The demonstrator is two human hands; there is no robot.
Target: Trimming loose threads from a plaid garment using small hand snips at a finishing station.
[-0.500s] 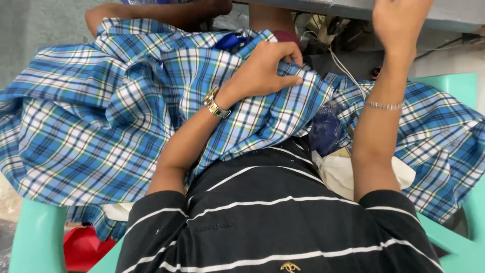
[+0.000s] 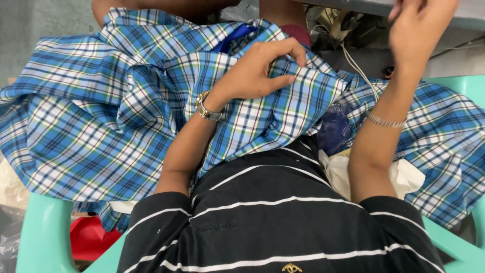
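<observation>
A large blue, white and green plaid cloth point(image 2: 101, 116) lies spread over my lap and spills to both sides. My left hand point(image 2: 257, 71), with a gold watch on its wrist, pinches a fold of this cloth near its upper middle. My right hand point(image 2: 419, 23) is raised at the top right edge, a thin silver bracelet on its wrist; its fingertips run out of the picture, so I cannot see whether it holds anything. My black shirt with white stripes point(image 2: 273, 217) fills the lower middle.
I sit in a mint-green plastic chair point(image 2: 43, 237). A dark blue bag point(image 2: 333, 129) and white fabric point(image 2: 404, 177) lie beside my right forearm. A white cord point(image 2: 356, 65) runs up to a grey table edge point(image 2: 348, 5). Something red point(image 2: 91, 237) lies low left.
My left hand has shifted its fingers slightly on the fold of plaid cloth. My right hand stays raised at the top right.
</observation>
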